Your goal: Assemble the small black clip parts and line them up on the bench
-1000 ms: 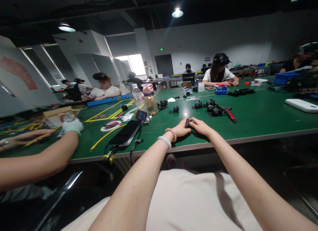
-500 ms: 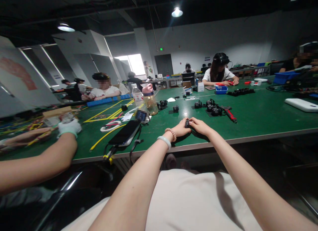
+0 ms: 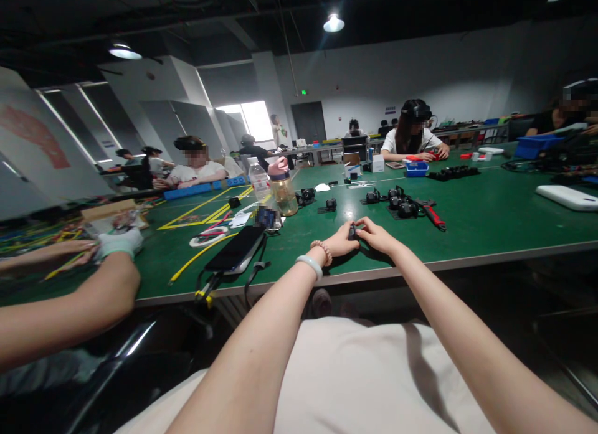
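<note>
Just above the green tabletop, near its front edge, my left hand (image 3: 341,240) is closed around a small black part (image 3: 352,232). My right hand (image 3: 375,236) meets it from the other side, its thumb and fingertips pinching at the same part. Much of the part is hidden by my fingers, so its exact kind does not show. Beyond my hands, several black assemblies (image 3: 402,205) stand in a cluster, with a red-handled adjustable wrench (image 3: 435,216) at their right. A single black assembly (image 3: 330,204) stands further left.
To the left lie a phone (image 3: 236,250) with cables, a yellow cable (image 3: 200,259), a tape roll (image 3: 209,236) and an amber bottle (image 3: 284,196). A co-worker's gloved hand (image 3: 120,242) reaches in at far left. A white power-bank-like block (image 3: 567,197) lies right.
My right fingers have shifted slightly at the black part, while my left hand stays in place. The co-worker's gloved hand at left has moved a little further left.
</note>
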### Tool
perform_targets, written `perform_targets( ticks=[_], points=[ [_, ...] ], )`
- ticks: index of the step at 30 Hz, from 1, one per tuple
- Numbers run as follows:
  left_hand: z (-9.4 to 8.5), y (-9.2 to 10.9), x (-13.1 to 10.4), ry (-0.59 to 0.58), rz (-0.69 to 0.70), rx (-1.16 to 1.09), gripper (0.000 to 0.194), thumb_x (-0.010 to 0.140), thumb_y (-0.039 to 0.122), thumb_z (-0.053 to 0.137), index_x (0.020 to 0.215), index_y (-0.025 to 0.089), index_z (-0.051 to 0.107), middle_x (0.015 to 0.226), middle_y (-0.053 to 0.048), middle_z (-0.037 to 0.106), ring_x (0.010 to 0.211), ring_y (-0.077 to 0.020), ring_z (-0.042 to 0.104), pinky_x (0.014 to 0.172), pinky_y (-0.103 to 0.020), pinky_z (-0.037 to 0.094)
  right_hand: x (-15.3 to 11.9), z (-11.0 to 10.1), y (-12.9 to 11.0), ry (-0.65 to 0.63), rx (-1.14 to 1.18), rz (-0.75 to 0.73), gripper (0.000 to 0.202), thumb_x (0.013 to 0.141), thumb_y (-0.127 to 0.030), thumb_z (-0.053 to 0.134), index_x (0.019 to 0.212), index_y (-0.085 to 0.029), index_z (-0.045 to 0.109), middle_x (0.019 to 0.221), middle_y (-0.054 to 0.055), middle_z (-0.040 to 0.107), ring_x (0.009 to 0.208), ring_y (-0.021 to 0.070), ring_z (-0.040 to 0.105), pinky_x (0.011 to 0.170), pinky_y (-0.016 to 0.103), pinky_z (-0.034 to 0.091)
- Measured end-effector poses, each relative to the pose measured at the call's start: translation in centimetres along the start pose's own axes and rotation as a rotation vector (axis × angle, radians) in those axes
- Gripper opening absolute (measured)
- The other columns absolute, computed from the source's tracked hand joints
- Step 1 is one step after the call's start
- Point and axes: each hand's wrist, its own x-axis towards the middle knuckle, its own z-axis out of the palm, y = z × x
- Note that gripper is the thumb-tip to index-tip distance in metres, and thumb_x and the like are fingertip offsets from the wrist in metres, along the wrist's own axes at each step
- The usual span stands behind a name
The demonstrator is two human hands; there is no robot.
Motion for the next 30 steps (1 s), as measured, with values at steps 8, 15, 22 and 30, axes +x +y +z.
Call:
perform_targets(
  ticks=[8,15,22,30],
  points=[
    [-0.4,1.1,-0.5,0.003,-0.018,-0.012,0.053,0.061,0.022,0.054,0.11,0.013,0.039,0.1,-0.007,0.048,0.093,-0.0194,0.046,0.083,-0.033,0.037,-0.4,-0.4,-0.6,-0.056,0.007,-0.059,0.04,0.061,-0.016,0.049,0.1,-0.023,0.042,0.074,-0.004,0.055,0.069,0.0119,0.05,0.069,0.026,0.037],
    [-0.3,1.2,-0.5,0.012,-0.03,-0.019,0.052,0.06,0.022,0.054,0.109,0.012,0.039,0.101,-0.008,0.048,0.094,-0.0195,0.045,0.085,-0.034,0.036,-0.4,-0.4,-0.6,-0.064,0.009,-0.066,0.041,0.06,-0.015,0.049,0.1,-0.023,0.043,0.075,-0.003,0.055,0.071,0.0124,0.05,0.07,0.027,0.037],
    [-0.2,1.1,-0.4,0.006,-0.034,-0.01,0.054,0.061,0.022,0.054,0.111,0.012,0.038,0.103,-0.008,0.047,0.096,-0.0201,0.045,0.086,-0.034,0.035,-0.4,-0.3,-0.6,-0.061,0.012,-0.061,0.04,0.06,-0.016,0.049,0.099,-0.022,0.043,0.076,-0.003,0.056,0.071,0.013,0.05,0.071,0.027,0.037],
    [-0.1,0.8,-0.2,0.011,-0.009,-0.001,0.057,0.061,0.023,0.055,0.113,0.011,0.035,0.105,-0.009,0.047,0.096,-0.0202,0.045,0.085,-0.033,0.035,-0.3,-0.3,-0.4,-0.055,0.002,-0.073,0.039,0.061,-0.016,0.049,0.099,-0.022,0.043,0.079,-0.002,0.057,0.074,0.0138,0.051,0.072,0.028,0.037]
  ],
)
